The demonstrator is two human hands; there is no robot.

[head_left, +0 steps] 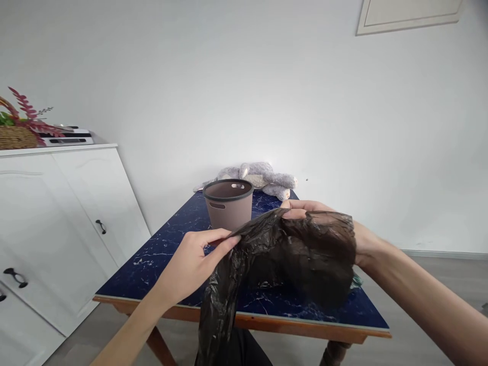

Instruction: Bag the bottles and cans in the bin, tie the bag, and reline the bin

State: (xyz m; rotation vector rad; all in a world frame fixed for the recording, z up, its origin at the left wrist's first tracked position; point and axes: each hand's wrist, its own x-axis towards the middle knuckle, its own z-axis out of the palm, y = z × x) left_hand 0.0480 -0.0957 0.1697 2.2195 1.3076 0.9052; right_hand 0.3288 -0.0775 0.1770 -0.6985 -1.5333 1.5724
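Note:
A thin black plastic bag (267, 244) stretches between my two hands above the near part of the table. My left hand (192, 262) pinches its edge between thumb and fingers, and a long strip of the bag hangs from there past the table's front edge. My right hand (305, 211) grips the bag's upper edge with thumb and fingertips; part of the film drapes over this hand and wrist. Just behind the bag stands an upright brownish-pink trash can (231, 213) with a dark rim and cut-out handles. The bag hides some of its lower right side.
The table (163, 254) has a dark blue marbled top and wooden edge. A grey plush toy (263, 178) lies at its far end, by the wall. A white cabinet (72, 229) stands left, bearing a wicker basket (17, 137). Something greenish (357, 280) shows beside the bag.

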